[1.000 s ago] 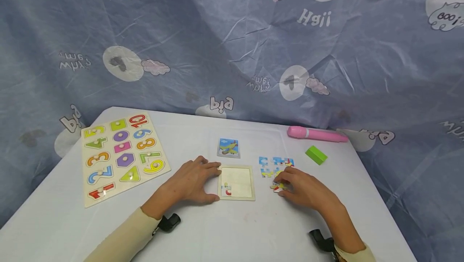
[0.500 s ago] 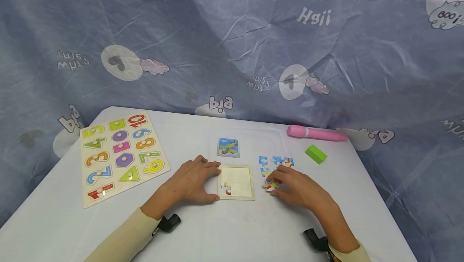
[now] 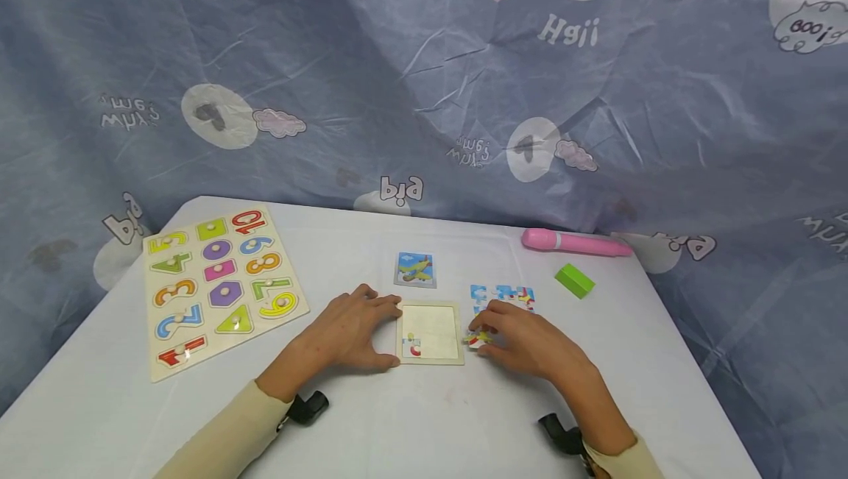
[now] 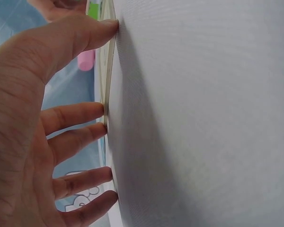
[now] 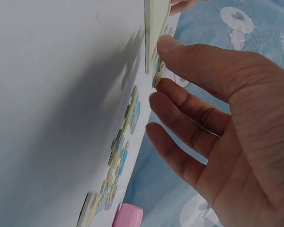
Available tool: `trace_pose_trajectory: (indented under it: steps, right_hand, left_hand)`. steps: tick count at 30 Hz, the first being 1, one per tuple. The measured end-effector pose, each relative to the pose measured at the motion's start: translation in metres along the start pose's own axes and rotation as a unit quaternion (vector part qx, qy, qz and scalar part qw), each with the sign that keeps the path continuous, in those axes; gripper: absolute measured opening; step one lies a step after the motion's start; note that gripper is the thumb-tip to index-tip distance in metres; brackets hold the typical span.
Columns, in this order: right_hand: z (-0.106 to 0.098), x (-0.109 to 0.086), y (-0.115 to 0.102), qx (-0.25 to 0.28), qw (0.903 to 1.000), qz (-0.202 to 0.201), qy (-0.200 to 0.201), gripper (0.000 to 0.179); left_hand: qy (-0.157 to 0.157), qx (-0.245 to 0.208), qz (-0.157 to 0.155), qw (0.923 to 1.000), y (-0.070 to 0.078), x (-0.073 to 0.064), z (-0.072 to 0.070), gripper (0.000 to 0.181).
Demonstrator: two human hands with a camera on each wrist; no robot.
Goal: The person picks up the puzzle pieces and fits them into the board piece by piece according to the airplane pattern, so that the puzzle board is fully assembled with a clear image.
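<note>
Right hand (image 3: 520, 339) pinches a puzzle piece (image 3: 477, 339), printed yellow, red and white, between thumb and forefinger, with the other fingers bent loosely beside it. That piece is just beside the right rim of a shallow square tray (image 3: 440, 328), which lies around the middle of the table (image 3: 397, 420); whether the two touch is unclear. A small patch of printed puzzle (image 3: 411, 347) sits in the tray's near left corner, the rest of its pale floor bare.

Along the tray's left rim, the left hand (image 3: 351, 328) is spread, thumb at the near corner and fingertips at the far one, touching the edge without curling round it. Beyond the far rim lies a picture card (image 3: 415, 270) of a yellow airplane on blue. More loose pieces (image 3: 501, 293) lie in rows toward the table's right edge, partly hidden by the right hand.

Further out, a green block (image 3: 575, 281) lies near the table's right edge, and a pink pen-shaped object (image 3: 575, 243) is at the far right corner. A number board (image 3: 225, 341) with knobbed shapes lies askew along the left edge, reaching toward the far left corner. Behind the far edge hangs a blue-grey printed cloth (image 3: 331, 96).
</note>
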State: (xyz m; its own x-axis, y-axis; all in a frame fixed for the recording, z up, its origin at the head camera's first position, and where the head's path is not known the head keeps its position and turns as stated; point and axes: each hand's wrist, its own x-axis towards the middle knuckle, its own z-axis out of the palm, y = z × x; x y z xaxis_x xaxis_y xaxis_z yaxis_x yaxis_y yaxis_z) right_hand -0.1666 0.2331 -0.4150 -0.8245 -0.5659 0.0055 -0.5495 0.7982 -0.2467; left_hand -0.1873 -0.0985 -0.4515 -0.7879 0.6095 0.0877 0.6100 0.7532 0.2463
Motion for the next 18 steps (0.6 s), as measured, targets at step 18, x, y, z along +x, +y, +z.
trace_pose_trajectory:
  steps: [18]
  right_hand:
    - [0.003, 0.014, -0.017, 0.005, 0.9996, -0.028, -0.002, 0.029]
  left_hand:
    - [0.008, 0.004, 0.004, 1.0000, -0.001, 0.000, 0.000, 0.071]
